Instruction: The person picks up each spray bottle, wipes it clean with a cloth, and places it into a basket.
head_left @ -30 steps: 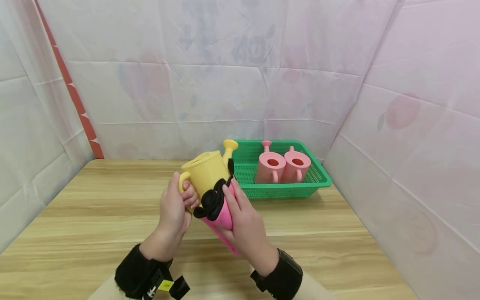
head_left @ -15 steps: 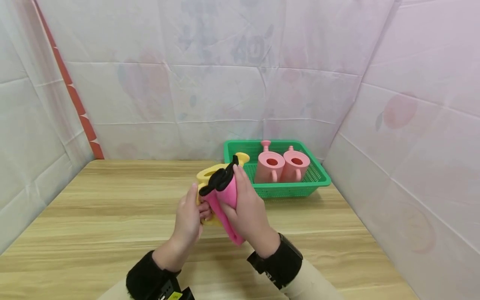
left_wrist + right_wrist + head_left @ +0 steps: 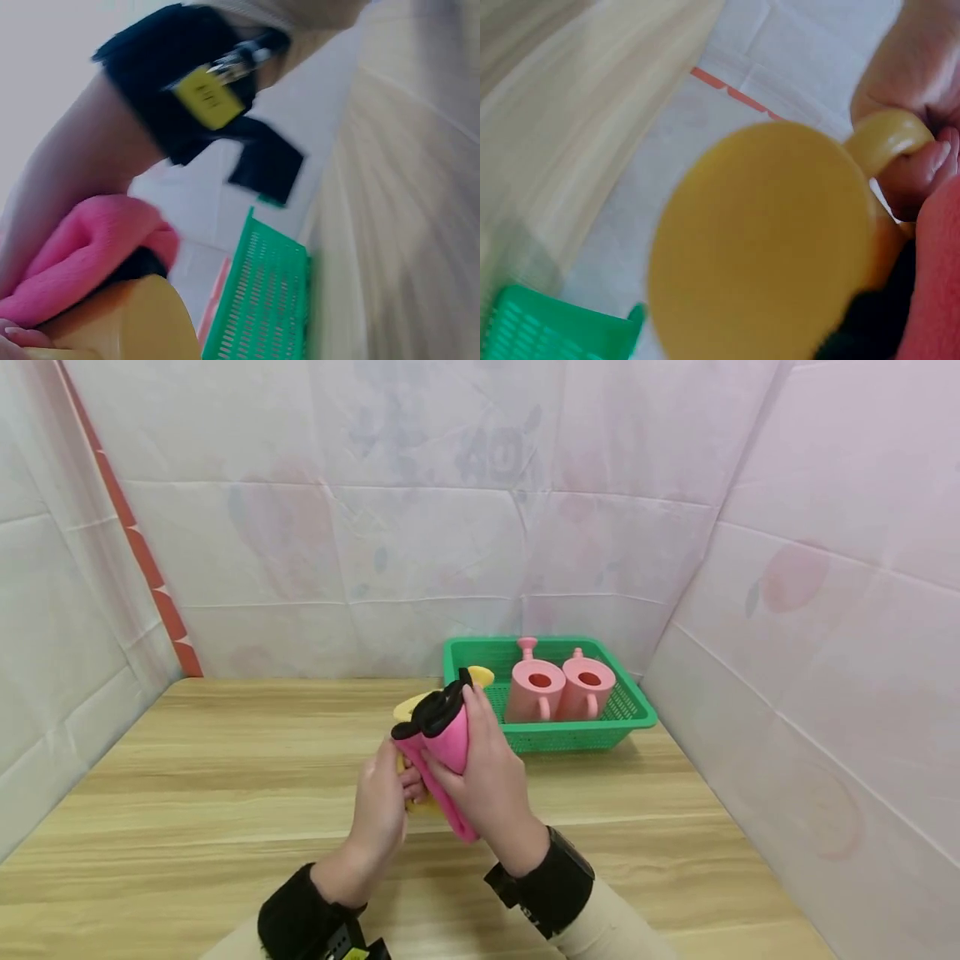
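Observation:
My left hand [image 3: 378, 797] grips the handle of a yellow watering can [image 3: 757, 240], lifted off the table. In the head view the can is mostly hidden behind a folded pink cloth [image 3: 452, 745] with black edging. Only its rim, the tip of its spout and a bit near the handle show there. My right hand [image 3: 495, 777] holds the cloth against the can's side, thumb on the near face. The right wrist view shows the can's round base, with the cloth at its side.
A green plastic basket [image 3: 577, 739] stands at the back right of the wooden table [image 3: 225, 777]. Inside it, two pink watering cans [image 3: 536, 693] stand side by side. Light sheeting [image 3: 420, 543] hangs behind the table and on both sides.
The yellow watering can and my left hand have shifted right, and the can has tilted and dropped behind the cloth. My right hand and the cloth have risen slightly.

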Demonstrator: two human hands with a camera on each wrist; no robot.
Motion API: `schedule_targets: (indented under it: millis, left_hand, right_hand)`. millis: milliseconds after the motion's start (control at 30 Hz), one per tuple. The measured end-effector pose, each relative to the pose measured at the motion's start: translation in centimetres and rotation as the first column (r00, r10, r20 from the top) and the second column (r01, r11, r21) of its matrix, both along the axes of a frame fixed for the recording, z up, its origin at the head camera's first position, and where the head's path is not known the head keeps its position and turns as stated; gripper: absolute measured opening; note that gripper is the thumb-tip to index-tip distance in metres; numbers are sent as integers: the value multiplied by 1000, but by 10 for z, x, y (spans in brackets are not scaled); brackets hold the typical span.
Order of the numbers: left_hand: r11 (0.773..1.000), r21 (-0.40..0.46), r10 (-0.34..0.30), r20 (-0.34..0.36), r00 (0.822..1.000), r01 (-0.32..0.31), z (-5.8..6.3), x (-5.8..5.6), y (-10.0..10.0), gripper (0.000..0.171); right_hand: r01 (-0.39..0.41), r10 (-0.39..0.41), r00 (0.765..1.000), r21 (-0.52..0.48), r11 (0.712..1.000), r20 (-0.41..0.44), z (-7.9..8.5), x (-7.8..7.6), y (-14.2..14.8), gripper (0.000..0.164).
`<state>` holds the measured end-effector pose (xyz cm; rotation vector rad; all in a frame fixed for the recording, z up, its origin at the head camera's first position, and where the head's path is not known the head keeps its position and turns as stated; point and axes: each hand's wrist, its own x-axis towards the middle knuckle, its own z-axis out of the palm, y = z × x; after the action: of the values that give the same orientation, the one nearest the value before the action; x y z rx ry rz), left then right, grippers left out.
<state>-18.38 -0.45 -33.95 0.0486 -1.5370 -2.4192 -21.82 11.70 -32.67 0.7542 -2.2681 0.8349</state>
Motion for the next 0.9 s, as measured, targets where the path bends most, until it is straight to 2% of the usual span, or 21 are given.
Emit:
schedule_targets:
  millis: [167, 333, 467, 700, 900]
  left_hand:
    - [997, 68, 31, 29, 999, -33, 8, -3, -13, 42]
    - [992, 94, 85, 21, 996, -86, 17, -7, -24, 43]
    - [991, 95, 96, 2, 995, -96, 19, -8, -25, 43]
    - [997, 42, 59, 49, 997, -61, 13, -4, -19, 45]
    - [998, 59, -37, 54, 998, 34, 6, 0, -10, 43]
  right_hand:
    - [-40, 39, 998, 27, 999, 50, -15, 3, 3, 87]
    - [-79, 77, 996, 50, 996, 41, -26, 8, 6, 87]
    - [-89, 88, 996, 52, 995, 21, -29, 9, 6, 87]
    - [-99, 98, 995, 27, 995, 30, -23, 4, 5, 85]
    - [-82, 83, 992, -12, 997, 93, -5, -1, 7, 85]
